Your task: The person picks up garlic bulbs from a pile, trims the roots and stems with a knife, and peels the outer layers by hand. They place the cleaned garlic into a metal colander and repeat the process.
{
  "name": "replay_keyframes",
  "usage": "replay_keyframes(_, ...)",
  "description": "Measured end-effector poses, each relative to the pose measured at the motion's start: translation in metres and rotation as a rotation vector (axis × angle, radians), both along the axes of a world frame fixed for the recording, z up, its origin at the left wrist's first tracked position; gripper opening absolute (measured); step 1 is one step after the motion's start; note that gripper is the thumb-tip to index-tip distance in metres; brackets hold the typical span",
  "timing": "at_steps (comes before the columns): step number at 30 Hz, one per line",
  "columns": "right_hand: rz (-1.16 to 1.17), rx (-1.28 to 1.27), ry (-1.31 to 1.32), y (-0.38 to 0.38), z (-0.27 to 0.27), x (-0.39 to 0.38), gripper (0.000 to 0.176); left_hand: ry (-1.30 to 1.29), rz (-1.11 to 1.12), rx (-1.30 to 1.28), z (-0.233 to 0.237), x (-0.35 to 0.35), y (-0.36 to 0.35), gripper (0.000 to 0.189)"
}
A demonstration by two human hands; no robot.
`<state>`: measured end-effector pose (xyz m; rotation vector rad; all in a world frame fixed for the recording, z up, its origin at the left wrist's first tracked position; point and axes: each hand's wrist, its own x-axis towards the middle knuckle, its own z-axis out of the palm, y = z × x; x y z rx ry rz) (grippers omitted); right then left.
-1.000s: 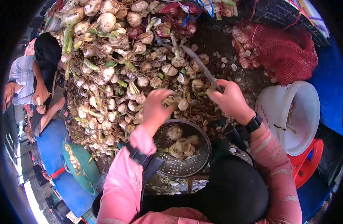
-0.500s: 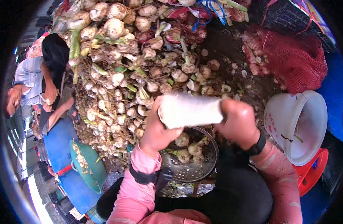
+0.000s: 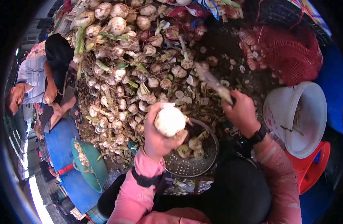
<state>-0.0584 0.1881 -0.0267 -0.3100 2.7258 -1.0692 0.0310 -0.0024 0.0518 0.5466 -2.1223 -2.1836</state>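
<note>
In my left hand (image 3: 158, 136), fingers curled round it, is a large white onion-like bulb (image 3: 170, 121) with a clean, pale face towards me. My right hand (image 3: 241, 114) grips what looks like a knife (image 3: 215, 84), its blade smeared by motion and pointing up and left, apart from the bulb. Below my hands, a perforated metal colander (image 3: 188, 168) holds several dirty bulbs (image 3: 195, 143). A big heap of soil-stained bulbs (image 3: 119, 76) with stalks and roots spreads beyond my left hand.
A white bucket (image 3: 270, 112) stands at right, partly over a red basin (image 3: 313, 177). Behind it lies a red mesh sack (image 3: 290, 56) of bulbs. At left are a green basin (image 3: 98, 175) with pale pieces, blue mats (image 3: 59, 143) and a seated person (image 3: 33, 78) working.
My right hand has swung the knife away from the bulb, up and out to the right. My left hand has turned the bulb so its round white face shows.
</note>
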Motion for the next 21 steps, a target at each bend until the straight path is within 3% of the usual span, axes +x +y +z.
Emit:
replay_keyframes(1, 0.074, -0.188, 0.050, -0.007, 0.009, 0.009, 0.020, 0.344, -0.268, -0.694, -0.004, -0.010, -0.018, 0.067)
replay_keyframes(2, 0.179, -0.223, 0.017, -0.012, 0.021, 0.005, 0.021, 0.318, -0.277, -0.784, -0.003, -0.009, -0.018, 0.066)
replay_keyframes(4, 0.060, -0.237, -0.121, -0.018, 0.014, -0.011, 0.020, 0.334, -0.083, -0.341, -0.006, -0.009, -0.007, 0.060)
replay_keyframes(5, -0.002, -0.519, -0.208, -0.019, 0.017, -0.016, 0.018, 0.310, 0.039, -0.073, 0.000, -0.010, -0.004, 0.055)
replay_keyframes(6, 0.008, -0.520, -0.198, -0.018, 0.023, -0.019, 0.018, 0.261, 0.180, 0.119, 0.004, -0.011, -0.006, 0.055)
replay_keyframes(8, 0.303, -0.557, -0.078, -0.022, 0.065, -0.016, 0.017, 0.427, 0.166, -0.124, -0.005, -0.012, -0.012, 0.055)
replay_keyframes(10, 0.386, -0.710, -0.009, -0.029, 0.065, -0.015, 0.017, 0.289, 0.245, -0.106, 0.003, -0.006, -0.003, 0.054)
replay_keyframes(12, 0.420, -0.594, -0.136, -0.030, 0.047, -0.015, 0.017, 0.405, 0.182, 0.484, 0.006, -0.010, 0.002, 0.052)
replay_keyframes(13, 0.379, -0.493, -0.283, -0.027, 0.020, -0.012, 0.020, 0.291, 0.254, 0.450, 0.015, -0.011, 0.000, 0.049)
replay_keyframes(14, 0.293, -0.338, -0.546, -0.022, -0.018, -0.005, 0.021, 0.269, 0.089, 0.608, 0.017, -0.012, -0.013, 0.043)
replay_keyframes(16, 0.204, -0.230, -0.632, -0.005, -0.043, 0.024, 0.021, 0.059, -0.073, 0.516, 0.006, 0.002, -0.033, 0.043)
replay_keyframes(17, 0.196, -0.277, -0.515, -0.006, -0.040, 0.017, 0.021, 0.007, -0.334, 0.312, -0.015, 0.006, -0.041, 0.044)
replay_keyframes(18, 0.175, -0.327, -0.425, -0.005, -0.033, 0.015, 0.021, -0.224, -0.554, 0.029, -0.028, 0.014, -0.052, 0.045)
replay_keyframes(19, 0.079, -0.444, -0.338, -0.009, -0.027, 0.004, 0.022, -0.266, -0.481, -0.371, -0.039, 0.019, -0.058, 0.043)
replay_keyframes(20, -0.003, -0.415, -0.540, -0.011, -0.009, -0.014, 0.023, -0.273, -0.396, -0.779, -0.054, 0.018, -0.066, 0.042)
replay_keyframes(21, 0.002, -0.423, -0.525, -0.012, -0.012, -0.026, 0.023, -0.212, -0.225, -0.904, -0.067, 0.012, -0.083, 0.043)
